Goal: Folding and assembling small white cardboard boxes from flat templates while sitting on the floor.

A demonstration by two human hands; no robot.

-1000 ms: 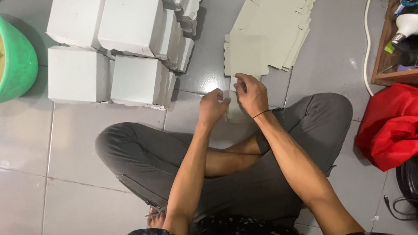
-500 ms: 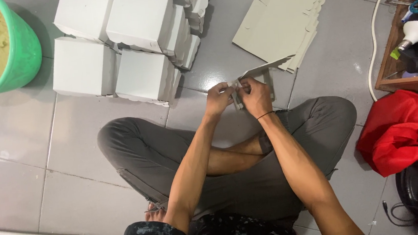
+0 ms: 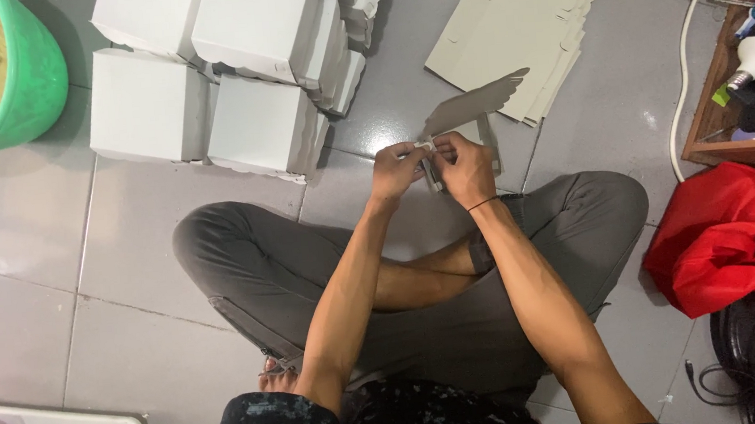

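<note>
Seated person, legs crossed on a grey tiled floor (image 3: 20, 231). Left hand (image 3: 395, 167) and right hand (image 3: 466, 167) meet over the knees, both with fingers pinched closed on a flat cardboard blank (image 3: 468, 111), held just above the floor; its scalloped flap stands tilted up beyond the hands. Flat blanks lie stacked (image 3: 524, 21) just beyond it. Folded white boxes (image 3: 214, 72) are grouped to the left, near a green bucket (image 3: 22, 83) of yellowish contents. Red cloth (image 3: 739, 242) lies at right, below a wooden shelf (image 3: 729, 121)
</note>
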